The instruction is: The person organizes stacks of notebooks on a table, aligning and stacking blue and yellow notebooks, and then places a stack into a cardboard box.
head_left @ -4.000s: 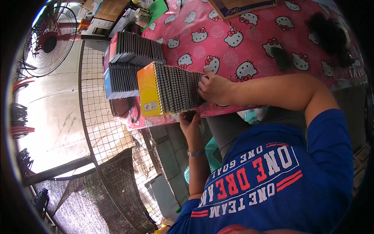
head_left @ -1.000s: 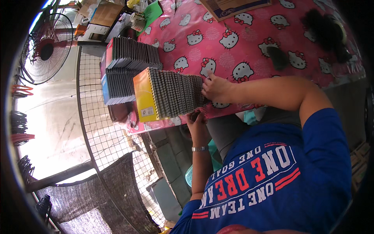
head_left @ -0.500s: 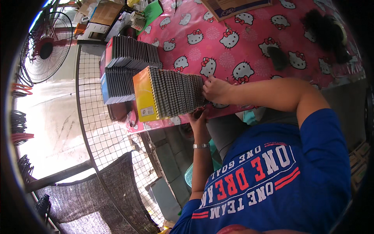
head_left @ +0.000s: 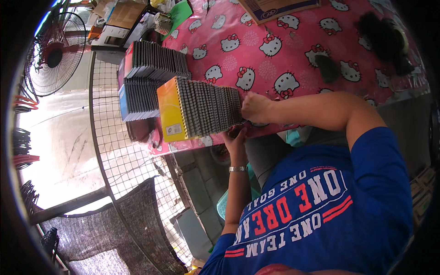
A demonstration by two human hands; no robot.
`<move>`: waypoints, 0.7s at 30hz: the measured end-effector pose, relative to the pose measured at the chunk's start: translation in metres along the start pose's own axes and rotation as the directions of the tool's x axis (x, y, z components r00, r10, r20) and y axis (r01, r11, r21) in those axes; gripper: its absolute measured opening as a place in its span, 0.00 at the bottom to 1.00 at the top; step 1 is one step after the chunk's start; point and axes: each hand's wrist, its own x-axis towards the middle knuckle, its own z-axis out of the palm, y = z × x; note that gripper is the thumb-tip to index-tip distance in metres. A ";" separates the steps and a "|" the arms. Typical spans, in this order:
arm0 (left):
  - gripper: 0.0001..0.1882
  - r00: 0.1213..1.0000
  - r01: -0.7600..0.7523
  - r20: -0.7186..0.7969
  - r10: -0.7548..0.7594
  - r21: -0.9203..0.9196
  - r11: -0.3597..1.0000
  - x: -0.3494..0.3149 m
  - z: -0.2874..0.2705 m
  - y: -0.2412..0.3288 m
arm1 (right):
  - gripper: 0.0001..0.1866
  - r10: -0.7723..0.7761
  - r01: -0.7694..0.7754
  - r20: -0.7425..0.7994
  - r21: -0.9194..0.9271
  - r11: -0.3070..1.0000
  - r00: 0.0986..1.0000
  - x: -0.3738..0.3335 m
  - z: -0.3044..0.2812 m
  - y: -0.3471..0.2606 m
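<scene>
A row of spiral-bound notebooks (head_left: 201, 107) with an orange-yellow front cover stands on edge at the table's (head_left: 293, 59) near edge. The right hand (head_left: 256, 107) presses closed against its end; the left hand (head_left: 234, 140) seems to cup it from beneath, grip unclear

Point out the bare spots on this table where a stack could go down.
Freest: the pink cloth between the notebook row, the cardboard box and the black tufts. A smaller patch lies between the upper stack and the box. Crowded: the left edge, with both stacks, and the near edge, where the right hand and left hand grip the row.
</scene>
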 end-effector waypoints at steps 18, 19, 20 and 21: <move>0.20 1.000 -0.014 0.024 0.015 -0.033 0.999 0.003 -0.002 -0.004 | 0.08 0.067 -0.057 -0.145 0.071 0.996 0.987 -0.007 0.019 0.015; 0.20 0.999 -0.014 0.028 0.015 -0.036 0.999 0.004 0.000 -0.005 | 0.08 0.070 -0.061 -0.143 0.068 0.996 0.987 -0.008 0.024 0.015; 0.20 1.000 -0.017 0.019 0.017 -0.016 1.000 0.004 -0.001 -0.005 | 0.08 0.017 -0.056 -0.355 -0.100 0.993 0.935 -0.008 0.024 0.014; 0.20 1.000 -0.019 0.011 0.019 0.005 1.000 0.005 -0.001 -0.005 | 0.08 -0.070 -0.088 -0.539 -0.262 0.961 0.840 -0.008 0.023 0.012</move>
